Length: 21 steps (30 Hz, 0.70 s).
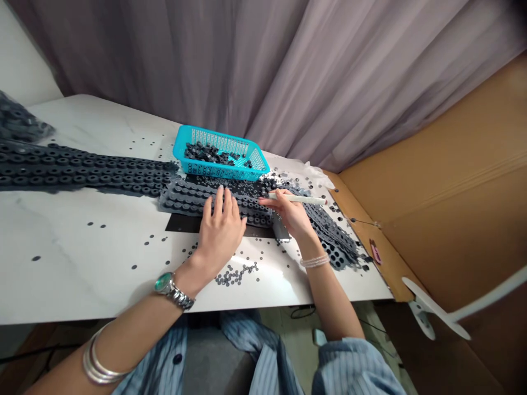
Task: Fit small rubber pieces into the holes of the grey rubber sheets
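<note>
My left hand (pixel 220 227) lies flat with fingers stretched out on a grey rubber sheet of ring-shaped parts (pixel 193 197) on the white table (pixel 82 274). My right hand (pixel 290 211) is closed around a white pen-like tool (pixel 300 199), whose tip points left at the sheet. A black mat (pixel 181 224) lies under the sheet. Just behind stands a turquoise basket (pixel 247 171) holding several loose dark rings.
More ringed rubber sheets (pixel 74 170) stretch across the table's left side, and punched sheets (pixel 335 238) pile up at the right. Small dark round bits (pixel 233 274) are scattered over the table. A cardboard box (pixel 453 181) stands at the right, a curtain (pixel 247 66) behind.
</note>
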Tool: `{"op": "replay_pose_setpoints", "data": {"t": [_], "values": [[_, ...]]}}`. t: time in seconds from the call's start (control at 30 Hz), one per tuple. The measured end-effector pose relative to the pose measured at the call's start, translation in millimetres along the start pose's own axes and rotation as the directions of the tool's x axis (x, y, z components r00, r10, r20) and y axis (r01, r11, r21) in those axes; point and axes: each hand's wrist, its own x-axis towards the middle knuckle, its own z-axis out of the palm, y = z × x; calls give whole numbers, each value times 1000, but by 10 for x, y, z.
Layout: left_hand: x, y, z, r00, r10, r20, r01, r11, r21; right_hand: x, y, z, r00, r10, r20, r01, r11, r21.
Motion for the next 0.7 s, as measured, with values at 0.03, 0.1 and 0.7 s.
{"op": "replay_pose_setpoints", "data": {"t": [0.03,0.1,0.7], "values": [[0,-1,1,1000,-5,-1,5,1000,7,9,21,-11,998,-40,-39,37,996,-79],[-11,9,23,999,33,17,-33,999,7,23,64,-12,988,-138,-75,113,955,-273],[-109,77,178,961,168,219,-153,984,-88,107,402,116,880,-341,332,472,533,-702]]}}
